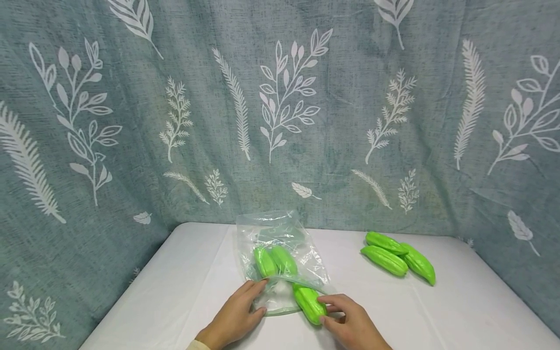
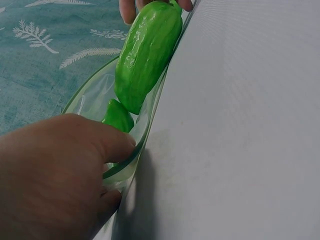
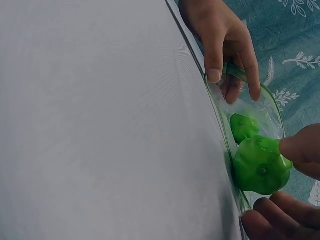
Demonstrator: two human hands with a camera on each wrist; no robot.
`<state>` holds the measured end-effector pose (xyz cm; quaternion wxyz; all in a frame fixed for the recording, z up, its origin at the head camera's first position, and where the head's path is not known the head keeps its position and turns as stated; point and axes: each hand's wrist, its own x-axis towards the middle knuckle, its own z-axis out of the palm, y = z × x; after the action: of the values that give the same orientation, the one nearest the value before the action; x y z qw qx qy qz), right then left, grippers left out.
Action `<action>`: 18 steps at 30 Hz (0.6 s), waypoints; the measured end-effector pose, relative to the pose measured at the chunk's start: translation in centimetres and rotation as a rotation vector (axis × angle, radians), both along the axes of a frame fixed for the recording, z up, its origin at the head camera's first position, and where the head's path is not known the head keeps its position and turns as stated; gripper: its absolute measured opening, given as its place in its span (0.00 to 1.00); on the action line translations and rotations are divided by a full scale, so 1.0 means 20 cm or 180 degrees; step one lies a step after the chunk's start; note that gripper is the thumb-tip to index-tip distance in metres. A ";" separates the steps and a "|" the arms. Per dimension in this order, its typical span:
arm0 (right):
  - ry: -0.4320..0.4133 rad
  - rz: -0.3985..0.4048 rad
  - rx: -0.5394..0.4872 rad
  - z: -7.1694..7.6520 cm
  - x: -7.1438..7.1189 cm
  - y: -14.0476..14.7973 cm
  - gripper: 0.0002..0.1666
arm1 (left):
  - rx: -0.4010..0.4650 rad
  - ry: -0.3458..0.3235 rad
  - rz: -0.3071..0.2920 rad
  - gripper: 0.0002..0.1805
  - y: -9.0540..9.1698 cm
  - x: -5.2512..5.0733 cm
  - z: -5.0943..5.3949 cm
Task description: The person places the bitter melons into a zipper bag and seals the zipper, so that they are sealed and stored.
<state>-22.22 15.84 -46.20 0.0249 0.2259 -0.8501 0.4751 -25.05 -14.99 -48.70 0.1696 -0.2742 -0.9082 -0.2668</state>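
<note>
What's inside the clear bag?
Two long green things show through the clear bag, and a third one is at its opening. The undersides of the two inside, and anything beneath them, are covered.

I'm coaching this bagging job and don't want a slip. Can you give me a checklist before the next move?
1. Bag open: ok; its mouth gapes.
2. Bag steadied: ok; the left hand holds the mouth at its left side.
3. Third green fruit in hand: ok; the right hand grips its outer end.
4. Third fruit fully inside: not ok; its outer end sticks out of the mouth.
5. Two fruits already inside: ok; they lie side by side.
6. All fruits bagged: not ok; three loose fruits lie on the table.
</note>
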 end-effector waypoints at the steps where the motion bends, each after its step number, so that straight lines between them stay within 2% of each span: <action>1: 0.0067 0.0010 0.0005 0.00 0.00 0.00 0.21 | 0.0000 -0.0015 0.0000 0.35 0.00 0.00 0.00; 8: 0.0854 0.0026 0.0276 0.01 0.01 0.01 0.17 | -0.0015 0.0087 -0.0015 0.35 0.00 0.00 0.00; 13: 0.1207 -0.0112 0.0573 0.01 0.02 0.00 0.18 | -0.0013 0.0046 -0.0027 0.35 0.00 0.00 0.00; 18: 0.1891 -0.0253 0.0902 0.02 0.03 -0.01 0.20 | -0.0017 -0.0031 -0.0032 0.35 0.00 0.00 0.01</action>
<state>-21.65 15.65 -45.84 0.2586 0.3225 -0.8714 0.2641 -24.97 -15.00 -48.57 0.1631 -0.2779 -0.9084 -0.2665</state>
